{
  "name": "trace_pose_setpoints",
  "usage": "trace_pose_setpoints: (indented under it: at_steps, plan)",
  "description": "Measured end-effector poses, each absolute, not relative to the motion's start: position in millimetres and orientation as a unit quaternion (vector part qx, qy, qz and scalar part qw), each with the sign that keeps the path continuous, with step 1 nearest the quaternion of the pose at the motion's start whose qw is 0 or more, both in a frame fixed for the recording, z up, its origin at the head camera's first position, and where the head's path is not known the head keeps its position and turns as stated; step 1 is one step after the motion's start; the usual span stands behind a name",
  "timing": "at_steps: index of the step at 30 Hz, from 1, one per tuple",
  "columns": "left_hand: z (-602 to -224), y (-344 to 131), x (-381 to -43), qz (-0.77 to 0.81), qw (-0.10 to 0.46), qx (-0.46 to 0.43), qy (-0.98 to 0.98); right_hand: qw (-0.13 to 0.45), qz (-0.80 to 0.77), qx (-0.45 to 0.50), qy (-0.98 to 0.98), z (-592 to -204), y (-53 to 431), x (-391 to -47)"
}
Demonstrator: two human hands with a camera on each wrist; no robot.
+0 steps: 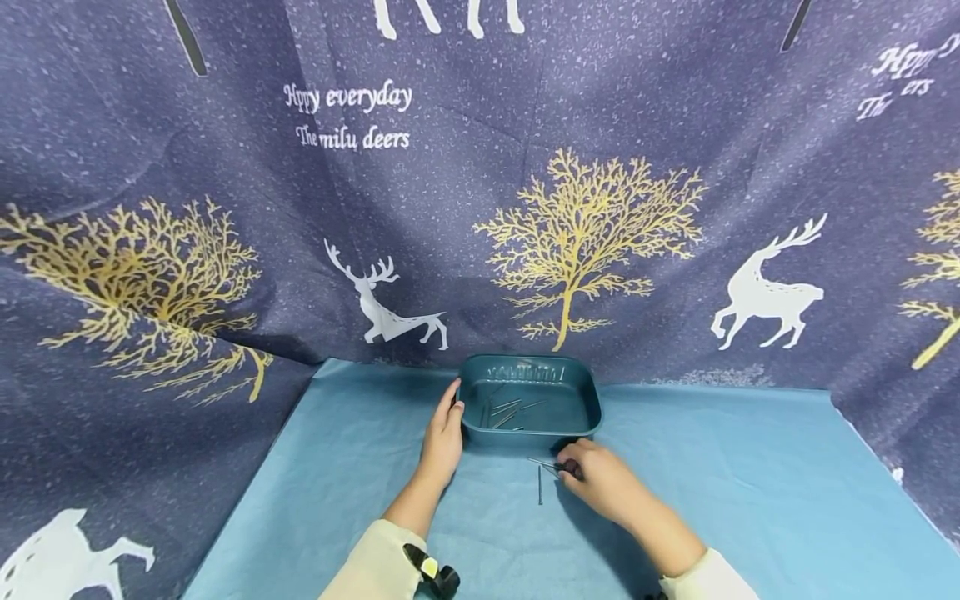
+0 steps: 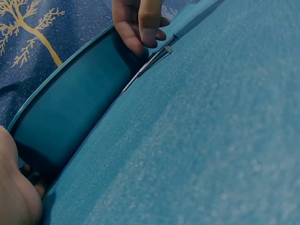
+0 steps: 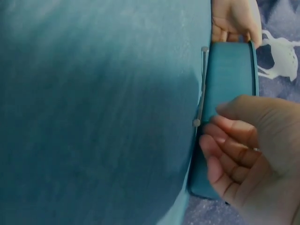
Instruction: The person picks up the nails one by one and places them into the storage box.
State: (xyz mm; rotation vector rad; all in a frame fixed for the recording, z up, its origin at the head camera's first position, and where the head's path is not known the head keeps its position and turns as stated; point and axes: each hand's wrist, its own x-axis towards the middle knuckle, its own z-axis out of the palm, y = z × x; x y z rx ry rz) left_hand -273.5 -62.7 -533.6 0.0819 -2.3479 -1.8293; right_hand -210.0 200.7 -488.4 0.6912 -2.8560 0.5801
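A teal plastic tray (image 1: 525, 438) stands near the back of the cloth, with several nails (image 1: 506, 414) lying on its floor. My left hand (image 1: 441, 442) rests against the tray's left wall, fingers stretched along the outside. Just in front of the tray, my right hand (image 1: 596, 479) is lowered over loose nails on the cloth. Thumb and fingertips stand apart in the right wrist view, with no object between them. A nail (image 1: 540, 485) lies on the cloth left of that hand, and further nails (image 2: 149, 64) lie below its fingertips.
A light blue cloth (image 1: 750, 467) covers the table. Behind the tray hangs a dark blue fabric backdrop (image 1: 450, 192) with white deer and yellow trees. A black strap with a small device (image 1: 435, 571) sits on the left sleeve.
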Motion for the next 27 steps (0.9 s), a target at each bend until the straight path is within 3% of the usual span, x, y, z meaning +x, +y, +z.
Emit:
trace_pose_setpoints:
  at_steps: [7,27]
  plan:
    - [-533.4,-62.0,-274.6,-0.619,0.084,0.024,-0.781,0.087,0.184,0.220,-0.954,-489.4,194.6,-209.4]
    - [-534.3,-62.6,-274.9,-0.611,0.090,0.021,-0.786,0.040,0.211,0.202,-0.955,-491.4,195.1,-211.3]
